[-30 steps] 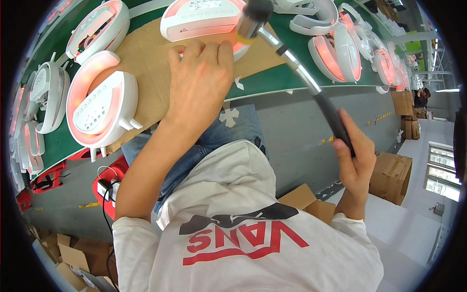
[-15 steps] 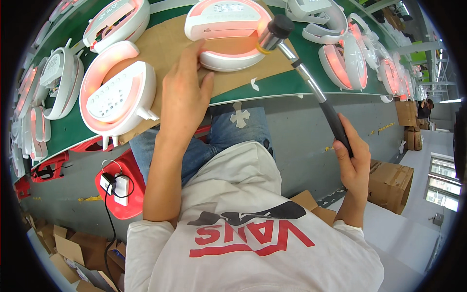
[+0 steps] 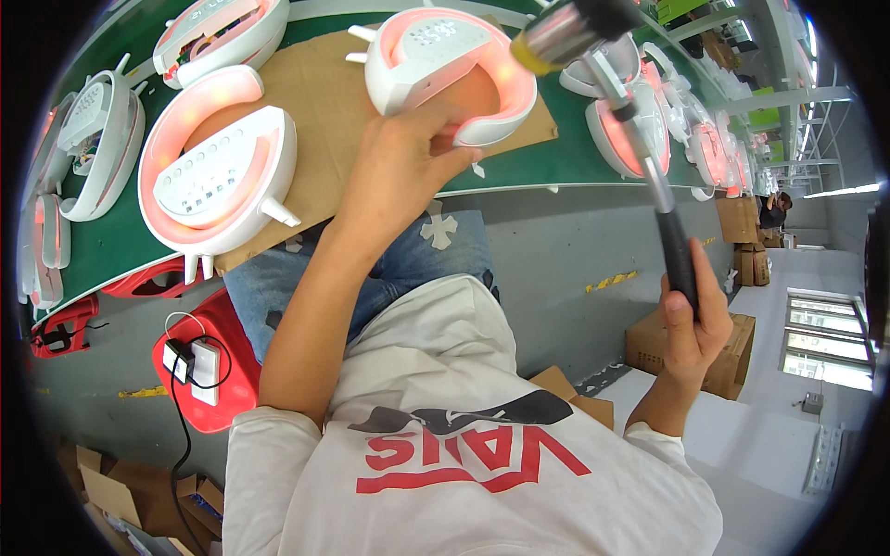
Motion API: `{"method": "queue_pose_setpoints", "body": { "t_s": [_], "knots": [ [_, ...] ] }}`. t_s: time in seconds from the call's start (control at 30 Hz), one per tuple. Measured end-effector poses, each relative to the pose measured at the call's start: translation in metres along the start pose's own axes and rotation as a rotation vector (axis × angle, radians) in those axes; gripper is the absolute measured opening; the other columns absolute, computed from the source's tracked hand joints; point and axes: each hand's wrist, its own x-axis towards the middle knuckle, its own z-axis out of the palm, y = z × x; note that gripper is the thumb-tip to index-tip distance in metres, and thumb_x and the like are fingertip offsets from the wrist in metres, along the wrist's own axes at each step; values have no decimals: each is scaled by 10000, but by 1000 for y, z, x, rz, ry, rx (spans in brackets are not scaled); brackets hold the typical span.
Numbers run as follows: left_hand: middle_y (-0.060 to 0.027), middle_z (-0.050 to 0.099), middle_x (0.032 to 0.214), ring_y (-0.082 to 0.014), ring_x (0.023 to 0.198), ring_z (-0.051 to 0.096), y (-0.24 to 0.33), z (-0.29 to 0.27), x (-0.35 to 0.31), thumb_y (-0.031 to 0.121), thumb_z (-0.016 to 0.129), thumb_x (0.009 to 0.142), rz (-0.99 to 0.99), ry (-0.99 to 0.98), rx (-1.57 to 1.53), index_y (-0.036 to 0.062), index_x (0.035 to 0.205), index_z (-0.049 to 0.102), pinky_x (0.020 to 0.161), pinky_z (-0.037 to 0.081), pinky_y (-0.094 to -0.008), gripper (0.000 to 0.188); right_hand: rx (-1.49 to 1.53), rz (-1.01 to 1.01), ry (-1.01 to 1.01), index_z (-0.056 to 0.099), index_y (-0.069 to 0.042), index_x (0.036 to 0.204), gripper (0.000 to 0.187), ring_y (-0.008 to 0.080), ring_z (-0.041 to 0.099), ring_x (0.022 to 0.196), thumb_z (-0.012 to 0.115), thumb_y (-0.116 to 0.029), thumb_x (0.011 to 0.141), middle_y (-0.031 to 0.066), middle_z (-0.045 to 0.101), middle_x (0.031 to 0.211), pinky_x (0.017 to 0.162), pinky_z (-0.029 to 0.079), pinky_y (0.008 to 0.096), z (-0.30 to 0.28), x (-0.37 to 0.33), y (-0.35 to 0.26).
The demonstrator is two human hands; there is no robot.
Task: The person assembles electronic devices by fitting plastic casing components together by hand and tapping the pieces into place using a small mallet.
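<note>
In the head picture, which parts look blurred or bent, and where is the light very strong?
Head view: the hammer has a motion-blurred head, while the right hand gripping its handle is sharp; the left hand on the white and pink device is sharp too; the green table edge bends from fisheye distortion; the windows at the right are overexposed.

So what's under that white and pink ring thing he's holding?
A brown cardboard sheet on the green belt. The left hand hides the part beneath the ring-shaped device.
</note>
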Motion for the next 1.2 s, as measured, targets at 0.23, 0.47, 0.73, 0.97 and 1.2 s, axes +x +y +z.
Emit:
{"method": "queue_pose_setpoints", "body": {
  "t_s": [0.23, 0.47, 0.73, 0.97, 1.2],
  "knots": [
    [-192, 671, 810, -380, 787, 653, -12, 7, -1, 107, 779, 766, 175, 112, 328, -28, 891, 668, 704, 516, -454, 215, -223, -139, -159, 584, 104, 1306, 416, 237, 669, 754, 642, -36, 919, 211, 708, 999, 745, 517, 303, 24, -1, -3],
    [-192, 705, 874, -312, 790, 706, -6, 6, -2, 117, 800, 772, 100, 105, 399, -17, 1031, 713, 711, 541, -393, 305, -53, -45, -5, 564, 107, 1323, 443, 200, 620, 693, 649, -13, 905, 178, 696, 937, 674, 501, 283, 21, -18, -6],
    [-193, 657, 759, -379, 740, 642, -8, 10, -2, 113, 811, 733, 127, 165, 361, -31, 835, 658, 675, 505, -457, 234, -126, -61, -95, 569, 85, 1325, 443, 275, 660, 797, 639, 27, 892, 211, 690, 1051, 763, 522, 309, 24, -29, -4],
    [-173, 696, 867, -321, 787, 692, -8, 7, -3, 113, 798, 765, 99, 142, 436, -2, 1009, 706, 709, 537, -393, 286, -102, -46, -146, 564, 118, 1311, 406, 225, 643, 739, 624, -14, 932, 213, 697, 984, 724, 517, 295, 29, -22, 7],
    [-195, 674, 907, -312, 876, 678, 3, 6, 2, 103, 767, 793, 345, 217, 666, 0, 1130, 667, 710, 532, -406, 365, 140, 163, 71, 518, 95, 1382, 450, 75, 494, 650, 591, -103, 985, 52, 603, 828, 585, 399, 226, 45, -22, 27]
  ]
}}
